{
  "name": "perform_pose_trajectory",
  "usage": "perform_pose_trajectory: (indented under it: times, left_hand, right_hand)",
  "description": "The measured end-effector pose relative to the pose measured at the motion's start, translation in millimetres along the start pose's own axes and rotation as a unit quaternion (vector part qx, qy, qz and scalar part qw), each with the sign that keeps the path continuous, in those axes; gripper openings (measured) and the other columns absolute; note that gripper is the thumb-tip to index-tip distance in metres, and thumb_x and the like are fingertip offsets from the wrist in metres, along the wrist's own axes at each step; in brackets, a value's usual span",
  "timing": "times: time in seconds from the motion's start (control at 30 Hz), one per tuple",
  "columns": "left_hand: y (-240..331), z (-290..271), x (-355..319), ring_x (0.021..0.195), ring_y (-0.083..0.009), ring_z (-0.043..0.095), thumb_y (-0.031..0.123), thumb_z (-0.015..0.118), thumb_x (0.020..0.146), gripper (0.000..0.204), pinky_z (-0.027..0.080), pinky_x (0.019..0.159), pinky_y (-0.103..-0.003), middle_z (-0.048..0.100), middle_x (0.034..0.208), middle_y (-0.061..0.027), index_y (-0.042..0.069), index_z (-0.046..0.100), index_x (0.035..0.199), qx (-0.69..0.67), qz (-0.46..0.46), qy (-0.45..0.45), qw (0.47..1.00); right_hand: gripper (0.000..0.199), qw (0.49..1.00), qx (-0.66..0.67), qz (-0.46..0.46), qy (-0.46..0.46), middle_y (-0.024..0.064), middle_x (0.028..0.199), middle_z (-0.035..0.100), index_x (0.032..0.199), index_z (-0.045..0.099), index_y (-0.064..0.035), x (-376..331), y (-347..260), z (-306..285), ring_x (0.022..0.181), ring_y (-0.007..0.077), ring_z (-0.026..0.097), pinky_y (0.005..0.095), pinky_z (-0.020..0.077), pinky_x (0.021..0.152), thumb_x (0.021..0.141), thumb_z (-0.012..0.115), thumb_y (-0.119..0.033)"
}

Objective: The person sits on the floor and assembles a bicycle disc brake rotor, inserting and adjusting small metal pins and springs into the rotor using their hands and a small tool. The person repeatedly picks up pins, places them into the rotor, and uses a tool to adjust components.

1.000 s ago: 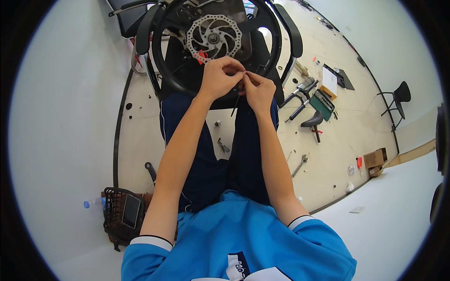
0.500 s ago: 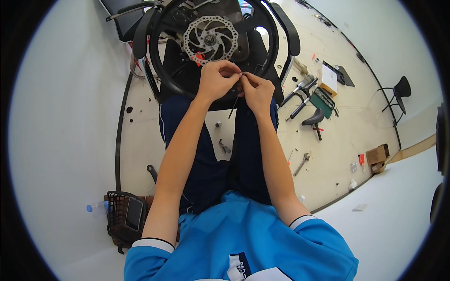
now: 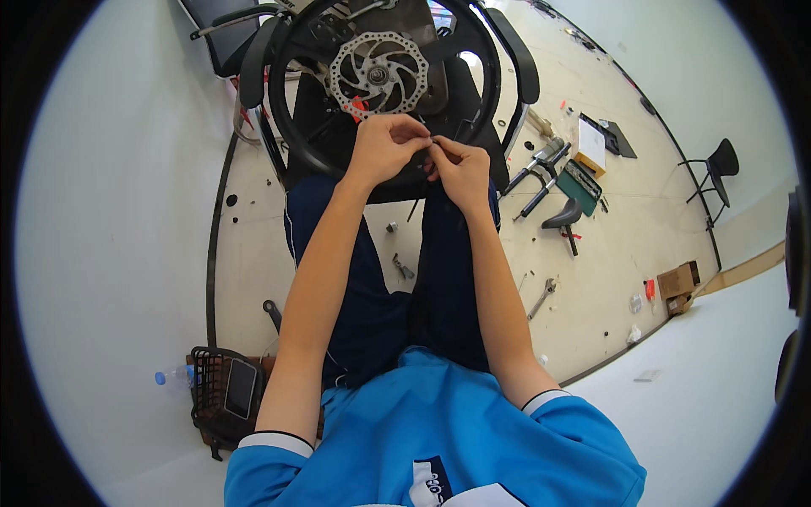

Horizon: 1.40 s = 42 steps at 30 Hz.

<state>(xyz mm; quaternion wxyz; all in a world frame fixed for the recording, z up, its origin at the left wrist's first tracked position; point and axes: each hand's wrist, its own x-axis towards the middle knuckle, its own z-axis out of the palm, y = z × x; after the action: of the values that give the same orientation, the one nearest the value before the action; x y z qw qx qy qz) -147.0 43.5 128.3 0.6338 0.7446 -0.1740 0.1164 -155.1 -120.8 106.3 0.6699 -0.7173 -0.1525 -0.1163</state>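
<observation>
Above the front of a black chair seat, my left hand [image 3: 382, 152] and my right hand [image 3: 462, 171] meet fingertip to fingertip. Both are closed in a pinch, and whatever lies between the fingertips is too small to make out. A thin dark rod [image 3: 413, 209] sticks out below my right hand; its upper part is hidden, so I cannot tell if the hand grips it. Just beyond my hands lies a black-rimmed wheel [image 3: 277, 97] on the chair, with a silver brake disc [image 3: 410, 93] at its hub. Something orange-red [image 3: 360, 106] shows at the disc's lower edge.
On the floor at right are a bicycle fork [image 3: 532, 199], a saddle [image 3: 564, 214], a green tool case [image 3: 581, 188] and an adjustable wrench [image 3: 542, 298]. A black basket [image 3: 198, 380] holding a phone [image 3: 242, 389] stands at lower left, beside a plastic bottle [image 3: 175, 376].
My two hands have come slightly lower and nearer to me, still pinched together. Less of the thin dark rod shows below the right hand.
</observation>
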Motion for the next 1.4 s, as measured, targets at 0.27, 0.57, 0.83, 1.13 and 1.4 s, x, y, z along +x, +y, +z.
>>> perform_pose_trajectory:
  times: [0.27,0.57,0.83,1.13,1.4]
  left_hand:
    - [-2,-3,1,0.081,-0.0153,0.073,0.002,0.076,0.081,0.012,0.058,0.077,-0.027,0.075,0.085,-0.0098,-0.002,0.074,0.092,-0.015,0.004,0.011,1.0]
    - [-3,0,8,0.08,-0.0148,0.072,-0.001,0.068,0.087,0.011,0.056,0.074,-0.026,0.075,0.087,-0.0116,-0.002,0.074,0.096,-0.003,0.021,0.016,1.0]
    - [-2,5,3,0.082,-0.0146,0.072,0.001,0.069,0.088,0.012,0.057,0.076,-0.027,0.075,0.092,-0.0103,-0.002,0.073,0.099,0.007,0.013,0.026,1.0]
    - [-4,1,4,0.077,-0.0165,0.074,0.008,0.073,0.084,0.015,0.057,0.072,-0.027,0.076,0.084,-0.0115,0.0,0.077,0.096,0.075,0.005,0.131,0.988]
    - [-3,-14,-2,0.078,-0.015,0.073,0.011,0.072,0.088,0.017,0.056,0.073,-0.026,0.076,0.085,-0.0114,-0.001,0.076,0.099,0.084,0.004,0.184,0.979]
  right_hand:
    - [0.019,1.0,0.003,-0.022,-0.003,0.008,0.071,0.07,0.104,0.073,0.0068,1,3,3,0.06,0.0097,0.065,0.0228,0.0533,0.057,0.094,0.064,-0.006]
    - [0.019,0.998,-0.022,-0.052,0.011,0.0083,0.08,0.072,0.109,0.072,0.0069,-2,3,9,0.067,0.0114,0.068,0.0233,0.0554,0.058,0.096,0.063,-0.005]
    - [0.017,0.996,-0.018,-0.067,0.056,0.008,0.078,0.072,0.104,0.073,0.0069,-5,5,14,0.064,0.0112,0.067,0.0228,0.0542,0.057,0.096,0.063,-0.005]
    - [0.017,0.994,0.02,-0.066,0.082,0.0082,0.073,0.072,0.098,0.072,0.0078,10,2,34,0.063,0.0099,0.068,0.0229,0.0544,0.058,0.095,0.063,-0.007]
    - [0.017,0.994,0.0,-0.079,0.072,0.0109,0.07,0.072,0.093,0.071,0.0068,19,2,62,0.061,0.012,0.069,0.0253,0.0534,0.058,0.095,0.061,-0.007]
